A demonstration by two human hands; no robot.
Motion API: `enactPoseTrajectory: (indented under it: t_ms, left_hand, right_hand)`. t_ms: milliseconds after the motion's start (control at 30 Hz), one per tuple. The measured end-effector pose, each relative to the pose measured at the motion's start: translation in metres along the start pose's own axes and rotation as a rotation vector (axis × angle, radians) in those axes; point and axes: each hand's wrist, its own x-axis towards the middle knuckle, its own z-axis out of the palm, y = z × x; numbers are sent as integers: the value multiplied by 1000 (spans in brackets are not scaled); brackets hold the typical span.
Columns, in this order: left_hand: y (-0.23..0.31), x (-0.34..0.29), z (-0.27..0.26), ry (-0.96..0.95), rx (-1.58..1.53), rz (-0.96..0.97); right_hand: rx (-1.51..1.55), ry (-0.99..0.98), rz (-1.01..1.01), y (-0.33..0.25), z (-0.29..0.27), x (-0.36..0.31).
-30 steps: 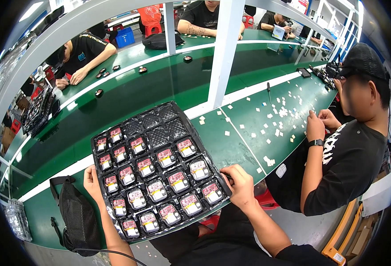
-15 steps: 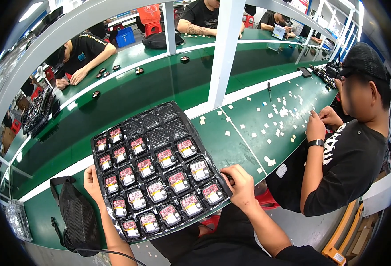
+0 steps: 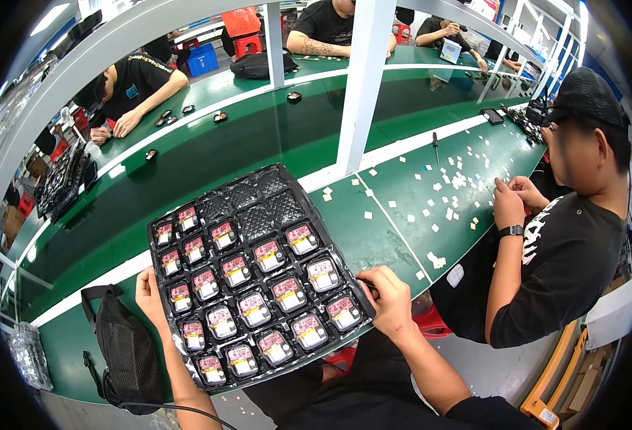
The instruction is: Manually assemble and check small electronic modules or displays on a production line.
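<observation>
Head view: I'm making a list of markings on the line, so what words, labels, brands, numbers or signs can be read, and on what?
Black T-shirt at right: white lettering, partly lost in folds; not quoted.
Black T-shirt at upper left: light sleeve lettering, too small to read.
White label on the yellow frame: too small.
Small modules in the black tray: no legible print.

No text reads clearly, even white lettering (image 3: 532,240) on a black shirt (image 3: 577,261).
</observation>
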Motion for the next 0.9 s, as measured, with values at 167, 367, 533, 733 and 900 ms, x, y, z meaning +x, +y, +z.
enactPoseTrajectory:
  t_ms: [167, 367, 533, 733, 900]
  left_hand:
    - [5, -1, 2, -1, 5, -5]
    - [7, -2, 2, 15, 25, -9]
    - [9, -2, 4, 15, 30, -11]
    - [7, -2, 3, 6, 7, -3]
    - [9, -3, 5, 11, 16, -10]
  right_hand:
    - [-7, 4, -2, 0, 0, 0]
    - [-8, -7, 14, -1, -1, 0]
    - [2, -13, 27, 1, 0, -1]
    - [-1, 3, 8, 1, 1, -1]
    - [3, 5, 4, 1, 1, 0]
